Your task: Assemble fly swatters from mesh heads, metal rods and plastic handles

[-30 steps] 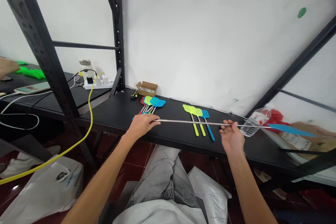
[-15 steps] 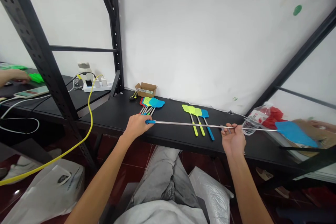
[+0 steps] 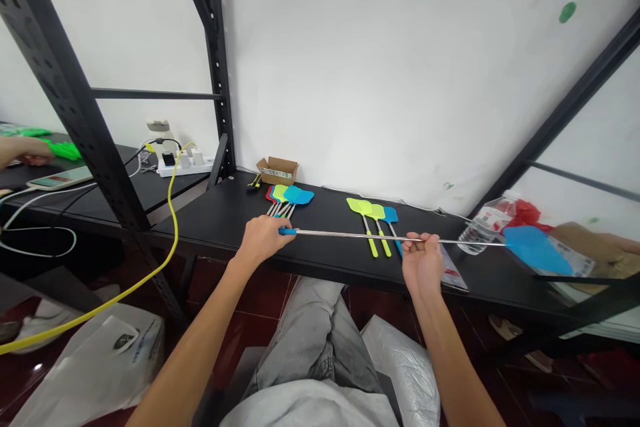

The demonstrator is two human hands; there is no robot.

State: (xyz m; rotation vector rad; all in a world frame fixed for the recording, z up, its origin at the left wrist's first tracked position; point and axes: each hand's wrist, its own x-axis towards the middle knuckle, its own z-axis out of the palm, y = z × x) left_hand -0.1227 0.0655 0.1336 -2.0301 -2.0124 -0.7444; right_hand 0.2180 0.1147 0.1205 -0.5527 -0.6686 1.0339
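Note:
Stretched sideways over the black shelf is a blue fly swatter point(image 3: 537, 250) with a long, thin telescopic metal rod. My left hand point(image 3: 263, 240) is closed around its blue handle. Farther right, the fingers of my right hand point(image 3: 421, 259) pinch the metal rod. Just beyond my left hand lies a fanned pile of red, green and blue fly swatters point(image 3: 299, 195), their handles partly hidden by that hand. Two yellow-green swatters point(image 3: 370, 227) and a shorter blue swatter point(image 3: 391, 215) lie side by side between my hands, behind the rod.
A small open cardboard box point(image 3: 278, 170) stands against the wall. On the right are a clear plastic bottle point(image 3: 483, 227) and a red bag point(image 3: 529, 215). A yellow cable point(image 3: 173, 233) hangs at the left. Another person's hand point(image 3: 33, 150) is at the far left.
My right hand has moved left along with the blue swatter head, so the rod is shorter. My left hand stays in place. A flat printed packet now shows beside my right hand.

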